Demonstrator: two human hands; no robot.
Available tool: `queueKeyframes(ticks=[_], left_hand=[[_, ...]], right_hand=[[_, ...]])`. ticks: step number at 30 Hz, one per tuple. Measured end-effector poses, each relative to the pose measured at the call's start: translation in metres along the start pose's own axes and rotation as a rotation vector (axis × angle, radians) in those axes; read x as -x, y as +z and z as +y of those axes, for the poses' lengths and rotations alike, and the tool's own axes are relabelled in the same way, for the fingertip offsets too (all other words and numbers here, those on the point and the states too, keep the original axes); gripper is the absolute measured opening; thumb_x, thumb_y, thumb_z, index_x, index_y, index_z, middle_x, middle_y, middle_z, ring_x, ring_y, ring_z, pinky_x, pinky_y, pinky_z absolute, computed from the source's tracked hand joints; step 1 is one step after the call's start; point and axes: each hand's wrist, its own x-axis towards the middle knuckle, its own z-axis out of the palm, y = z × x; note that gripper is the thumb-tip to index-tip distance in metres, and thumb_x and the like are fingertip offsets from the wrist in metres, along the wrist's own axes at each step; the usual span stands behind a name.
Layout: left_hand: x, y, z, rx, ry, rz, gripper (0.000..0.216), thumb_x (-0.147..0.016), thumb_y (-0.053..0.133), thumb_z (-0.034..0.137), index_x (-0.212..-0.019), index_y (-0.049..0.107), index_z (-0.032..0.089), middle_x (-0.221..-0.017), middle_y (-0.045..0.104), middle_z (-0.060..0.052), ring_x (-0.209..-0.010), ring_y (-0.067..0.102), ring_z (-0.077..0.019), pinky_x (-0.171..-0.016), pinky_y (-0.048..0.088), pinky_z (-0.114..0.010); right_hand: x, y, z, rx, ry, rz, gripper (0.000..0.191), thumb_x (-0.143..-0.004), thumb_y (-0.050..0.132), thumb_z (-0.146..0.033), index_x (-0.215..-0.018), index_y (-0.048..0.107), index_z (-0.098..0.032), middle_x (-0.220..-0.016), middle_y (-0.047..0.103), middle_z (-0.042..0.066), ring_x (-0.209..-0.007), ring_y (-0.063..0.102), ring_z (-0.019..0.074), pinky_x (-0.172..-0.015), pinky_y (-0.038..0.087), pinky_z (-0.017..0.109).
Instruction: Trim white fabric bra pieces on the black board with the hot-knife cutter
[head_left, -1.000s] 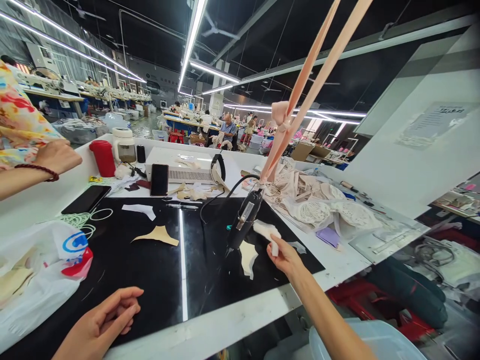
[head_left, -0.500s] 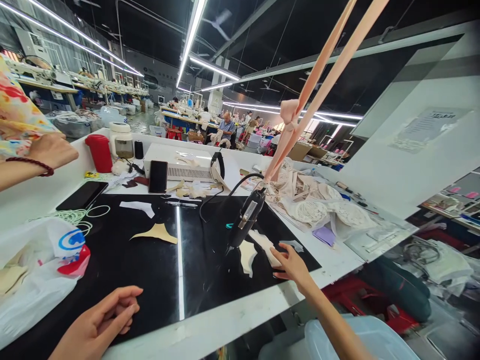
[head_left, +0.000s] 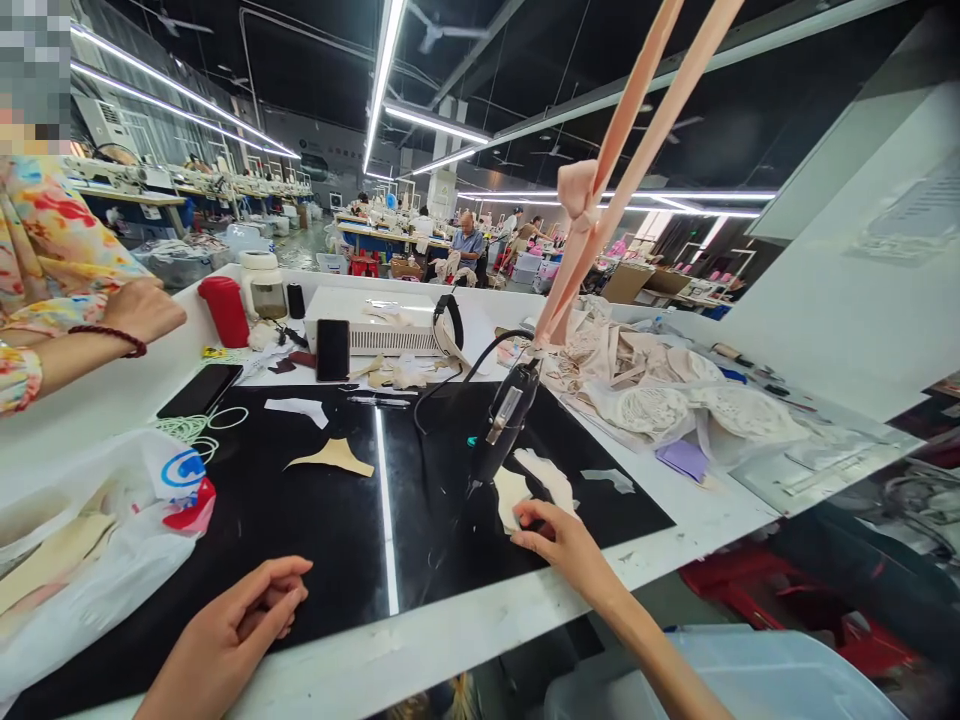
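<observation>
Directly before the right hand point(head_left: 564, 542) lies the cream piece point(head_left: 511, 490).

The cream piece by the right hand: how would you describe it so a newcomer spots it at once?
Start at the black mat and find the dark tool on pink straps. Just right of its tip lies the cream piece, with the right hand at its near end. It looks yellower than the white piece close on its right.

"How many phones point(head_left: 332, 350) do you count?"
"Two, plus one red cup point(head_left: 223, 312) and one hanging tool point(head_left: 493, 455)."
"And cut pieces point(head_left: 334, 457) on the black mat point(head_left: 322, 530)?"
"Five, and one plastic bag point(head_left: 135, 590)."
</observation>
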Motion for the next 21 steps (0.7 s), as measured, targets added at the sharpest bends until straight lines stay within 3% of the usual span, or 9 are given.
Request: queueKeyframes(ticks=[3,8,16,19,21], left_hand=[[0.002,0.002,-0.002,-0.062,0.040,0.046,0.050,-0.076,0.067,0.067,-0.104,0.075,0.027,-0.080,0.073,-0.002,-0.069,0.068,-0.0186,-0.066,0.057,-0.021],[0.005,0.002,-0.005,-0.175,0.151,0.068,0.045,-0.083,0.062,0.063,-0.105,0.074,0.026,-0.081,0.074,-0.001,-0.068,0.069,-0.0172,-0.064,0.058,-0.020],[0.008,0.002,-0.004,-0.175,0.262,0.058,0.036,-0.091,0.058,0.054,-0.106,0.070,0.023,-0.077,0.070,-0.001,-0.065,0.066,-0.0158,-0.062,0.056,-0.021],[0.009,0.002,-0.001,-0.154,0.264,0.052,0.034,-0.091,0.059,0.052,-0.107,0.069,0.023,-0.082,0.070,-0.002,-0.066,0.066,-0.0159,-0.063,0.056,-0.022],[0.010,0.003,0.001,-0.131,0.264,0.055,0.034,-0.092,0.058,0.051,-0.107,0.069,0.022,-0.084,0.069,-0.003,-0.066,0.065,-0.0160,-0.062,0.056,-0.022]], right_hand=[[0.002,0.000,0.006,0.012,0.002,0.007,0.027,-0.064,0.081,-0.031,-0.090,0.076,-0.027,-0.087,0.069,0.000,-0.070,0.055,0.0178,-0.071,0.043,0.030],[0.005,-0.002,0.007,0.005,-0.030,0.009,0.012,-0.074,0.070,-0.038,-0.077,0.074,-0.026,-0.082,0.069,0.001,-0.075,0.058,0.0200,-0.073,0.045,0.031],[-0.008,-0.010,0.013,-0.196,0.078,0.121,0.039,-0.076,0.067,-0.057,-0.087,0.072,-0.021,-0.055,0.062,-0.003,-0.035,0.049,0.0125,-0.041,0.040,0.027],[-0.019,-0.015,0.008,-0.346,0.074,0.192,0.045,-0.072,0.072,-0.060,-0.090,0.070,-0.019,-0.064,0.069,0.001,-0.039,0.057,0.0132,-0.041,0.045,0.025],[-0.027,-0.016,0.002,-0.469,0.051,0.236,0.047,-0.070,0.075,-0.060,-0.092,0.069,-0.019,-0.080,0.074,0.005,-0.054,0.068,0.0172,-0.044,0.052,0.024]])
